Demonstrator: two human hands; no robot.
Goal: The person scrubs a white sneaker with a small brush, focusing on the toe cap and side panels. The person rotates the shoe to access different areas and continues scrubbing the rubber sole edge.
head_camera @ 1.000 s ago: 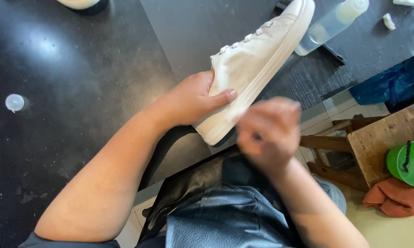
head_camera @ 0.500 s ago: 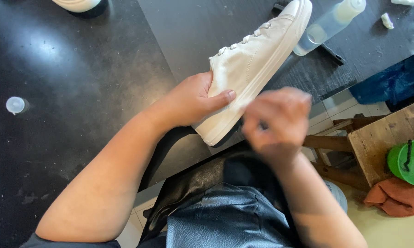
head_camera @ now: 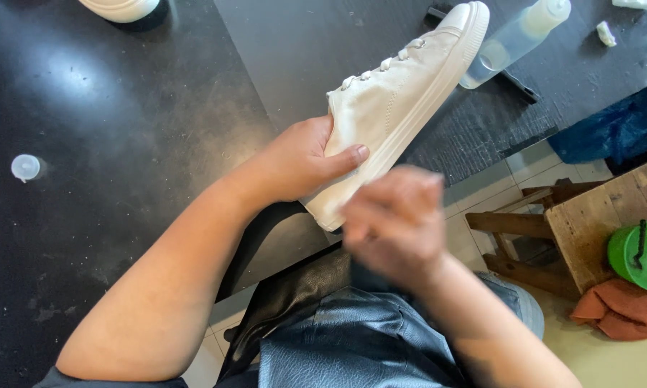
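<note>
Left hand (head_camera: pixel 302 162) grips the heel end of a white sneaker (head_camera: pixel 391 108) — thumb pressed flat on the side panel, fingers hidden behind the shoe. Sneaker is tilted on its side, sole edge toward the right, toe pointing up-right over the dark tabletop (head_camera: pixel 122 144), heel hanging just past the tabletop edge above the lap. White laces run along the upper edge.

Right hand (head_camera: pixel 395 223) is blurred, fingers curled in, just below the heel and sole edge; cannot tell whether it touches the shoe or holds anything.

Near the toe a clear plastic bottle (head_camera: pixel 521 36) with a pale cap lies tilted on the tabletop, over a thin black bar (head_camera: pixel 514 82) — no label readable. Small round translucent cap (head_camera: pixel 25 167) sits alone far left on the tabletop, well apart from the shoe. At the top edge, left, part of a white rounded object (head_camera: pixel 118 7) on a dark base. Top right, a small white scrap (head_camera: pixel 606 32). Blue plastic bag (head_camera: pixel 611 129) sits at the right, below the tabletop edge.

On the floor side: a rough wooden stool (head_camera: pixel 596 215) at right, a green round tub (head_camera: pixel 639 255) with a black handle-like piece on it, an orange cloth (head_camera: pixel 614 309) bunched just under the tub. Lap is covered by a dark shiny apron (head_camera: pixel 338 338); pale tile floor (head_camera: pixel 474 194) shows between lap and stool.
</note>
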